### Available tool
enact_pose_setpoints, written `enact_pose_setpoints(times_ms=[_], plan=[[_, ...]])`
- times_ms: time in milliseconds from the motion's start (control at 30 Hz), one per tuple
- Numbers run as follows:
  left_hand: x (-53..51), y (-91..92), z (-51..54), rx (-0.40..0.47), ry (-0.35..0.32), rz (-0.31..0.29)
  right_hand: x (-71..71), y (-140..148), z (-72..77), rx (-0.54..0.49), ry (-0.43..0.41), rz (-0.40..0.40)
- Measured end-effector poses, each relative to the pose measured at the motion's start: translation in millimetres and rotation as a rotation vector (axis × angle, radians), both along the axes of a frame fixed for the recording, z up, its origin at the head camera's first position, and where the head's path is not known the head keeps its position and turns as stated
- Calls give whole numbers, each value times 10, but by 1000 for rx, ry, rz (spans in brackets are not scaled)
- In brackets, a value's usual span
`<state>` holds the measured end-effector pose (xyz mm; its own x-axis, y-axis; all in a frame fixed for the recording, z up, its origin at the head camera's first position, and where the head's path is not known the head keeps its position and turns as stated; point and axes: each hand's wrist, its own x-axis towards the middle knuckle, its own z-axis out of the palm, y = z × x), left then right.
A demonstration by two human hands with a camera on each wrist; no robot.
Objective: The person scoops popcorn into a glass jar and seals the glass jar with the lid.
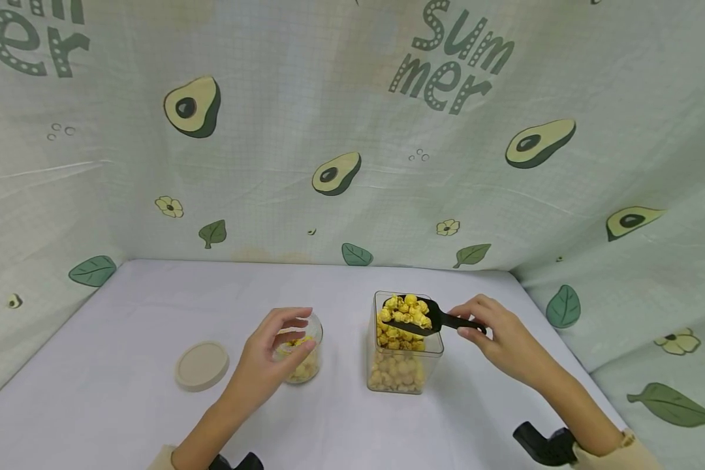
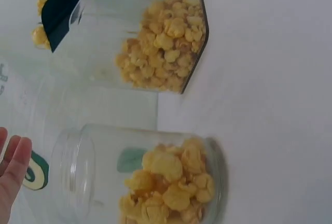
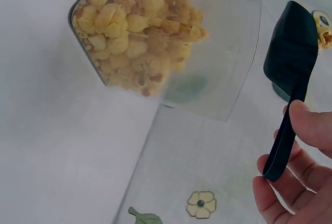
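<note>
My right hand [image 1: 493, 333] pinches a black scoop [image 3: 290, 58] by its handle. Yellow popcorn [image 1: 408, 310] is heaped in the scoop's bowl, held over the mouth of a clear square container [image 1: 396, 372] that is partly filled with popcorn. To the left stands a clear round jar [image 2: 109, 177] with some popcorn [image 2: 168, 182] in its lower part. My left hand [image 1: 273, 346] hovers by the jar's rim, fingers and thumb spread apart; in the left wrist view its fingers [image 2: 18, 159] show past the mouth, apart from the glass.
A round beige lid [image 1: 202, 366] lies on the white table [image 1: 153, 313], left of the jar. Behind the table hangs a cloth [image 1: 270, 98] printed with avocados and leaves, which also runs along both sides.
</note>
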<state>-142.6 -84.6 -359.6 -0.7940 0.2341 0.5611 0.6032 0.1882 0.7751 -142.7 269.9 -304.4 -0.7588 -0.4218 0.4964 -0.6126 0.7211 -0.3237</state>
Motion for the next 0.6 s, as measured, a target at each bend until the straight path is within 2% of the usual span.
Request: enact_pose_setpoints(times_ms=[167, 300, 500, 600], plan=[[0, -217, 19, -45, 68, 75, 2, -16, 9, 0, 1, -3], [-12, -362, -9, -95, 86, 124, -1, -28, 15, 2, -4, -5], [-36, -511, -114, -140, 54, 162, -8, -61, 30, 3, -11, -6], [-48, -567, -180, -151, 27, 153, -14, -81, 42, 5, -18, -4]])
